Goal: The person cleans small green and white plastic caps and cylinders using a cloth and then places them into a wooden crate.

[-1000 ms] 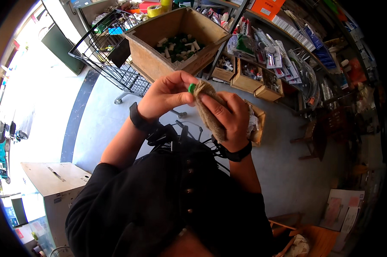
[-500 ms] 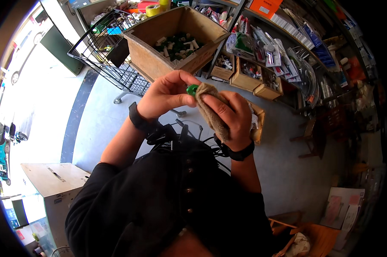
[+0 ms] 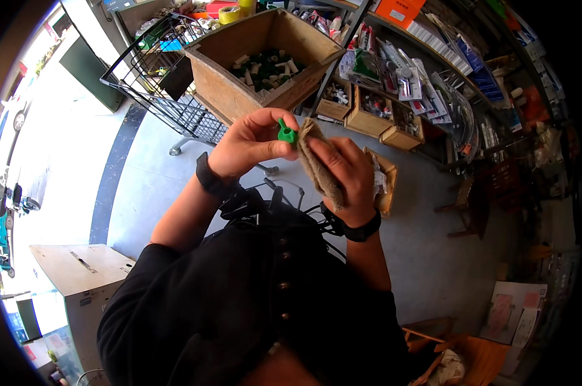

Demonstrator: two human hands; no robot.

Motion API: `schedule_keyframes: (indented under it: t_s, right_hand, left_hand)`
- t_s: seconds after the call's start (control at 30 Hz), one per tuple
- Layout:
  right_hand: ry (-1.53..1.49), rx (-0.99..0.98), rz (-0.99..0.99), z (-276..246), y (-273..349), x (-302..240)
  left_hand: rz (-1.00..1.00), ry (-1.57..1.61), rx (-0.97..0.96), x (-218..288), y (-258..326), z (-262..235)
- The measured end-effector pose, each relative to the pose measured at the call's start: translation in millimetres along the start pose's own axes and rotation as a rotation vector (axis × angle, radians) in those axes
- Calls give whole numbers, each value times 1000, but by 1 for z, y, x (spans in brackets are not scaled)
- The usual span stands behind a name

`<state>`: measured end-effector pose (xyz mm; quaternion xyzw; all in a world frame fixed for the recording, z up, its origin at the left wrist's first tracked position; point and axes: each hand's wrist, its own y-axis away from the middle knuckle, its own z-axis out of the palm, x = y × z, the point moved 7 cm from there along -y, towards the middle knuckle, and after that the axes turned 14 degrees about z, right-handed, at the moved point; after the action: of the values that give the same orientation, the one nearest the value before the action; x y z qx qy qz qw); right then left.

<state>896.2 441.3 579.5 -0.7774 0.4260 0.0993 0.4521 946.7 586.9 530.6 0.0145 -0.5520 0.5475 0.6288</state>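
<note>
Strong daylight pours in from the left of the frame, where the pavement outside [image 3: 53, 128] is blown out to near white. The concrete floor [image 3: 432, 257] at centre is evenly lit with soft shadows. The shelves [image 3: 445, 71] at upper right fall dim. Fisheye distortion bends straight edges toward the black circular rim. The centre is sharp; detail smears slightly at the rim.

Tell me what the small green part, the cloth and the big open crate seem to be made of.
Green part: likely moulded plastic, uniform bright colour, smooth.
Cloth: coarse woven fabric, dull tan, limp folds, perhaps burlap.
Crate: looks like unfinished wood or plywood, matte with pale grain.
</note>
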Motion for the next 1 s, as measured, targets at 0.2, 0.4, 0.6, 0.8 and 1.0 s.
schedule_keyframes:
  t_s: [0.2, 0.4, 0.6, 0.8, 1.0]
  right_hand:
    - [-37, 88, 89, -9, 2, 12]
    - [-58, 0, -57, 8, -1, -6]
    - [-4, 57, 63, -4, -1, 6]
    - [-44, -9, -42, -6, -3, -11]
    - [-87, -16, 47, 0, 3, 4]
  left_hand:
    - [-88, 69, 88, 1, 0, 7]
    - [-30, -89, -1, 1, -1, 10]
    - [-36, -218, 53, 2, 2, 4]
    - [1, -61, 47, 0, -2, 7]
    - [-35, -96, 22, -1, 4, -1]
